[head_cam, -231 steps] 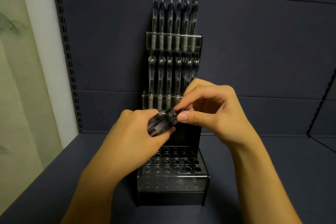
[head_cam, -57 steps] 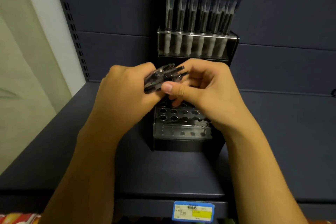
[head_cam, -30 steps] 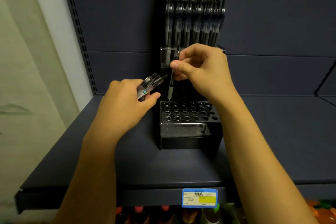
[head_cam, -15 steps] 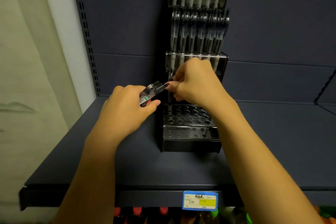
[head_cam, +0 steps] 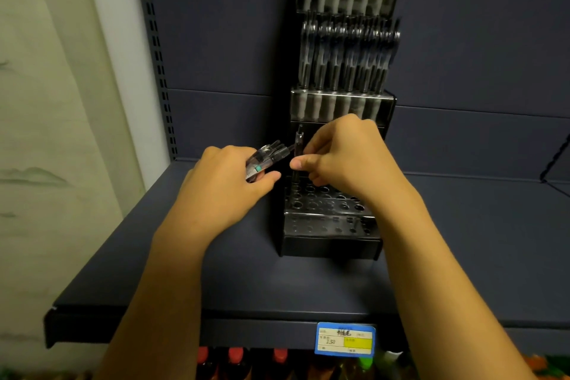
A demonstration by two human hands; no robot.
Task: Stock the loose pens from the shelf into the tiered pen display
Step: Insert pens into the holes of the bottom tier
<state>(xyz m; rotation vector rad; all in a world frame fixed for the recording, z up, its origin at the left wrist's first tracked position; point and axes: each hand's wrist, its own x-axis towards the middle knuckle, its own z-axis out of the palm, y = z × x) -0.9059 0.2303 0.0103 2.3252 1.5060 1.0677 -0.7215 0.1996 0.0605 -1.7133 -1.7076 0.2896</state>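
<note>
A black tiered pen display point(head_cam: 331, 243) stands on the dark shelf. Its two upper tiers are full of pens point(head_cam: 345, 52); the bottom tier point(head_cam: 327, 203) shows rows of holes. One pen point(head_cam: 298, 151) stands upright in the back left hole of that tier. My left hand point(head_cam: 225, 188) grips a bundle of clear loose pens point(head_cam: 268, 155), tips pointing right. My right hand point(head_cam: 345, 157) is over the bottom tier, thumb and fingers curled at the tip of the bundle, beside the standing pen. Whether it pinches a pen is hard to tell.
The dark blue shelf point(head_cam: 216, 281) has a back panel behind the display and a slotted upright point(head_cam: 155, 55) at the left. A blue and yellow price tag point(head_cam: 345, 339) hangs on the shelf's front edge. Bottles with red caps point(head_cam: 237, 358) show below.
A second ago my right hand was lowering one pen into the back left hole. That pen now stands there alone, and my right hand has come back to the bundle in my left hand.
</note>
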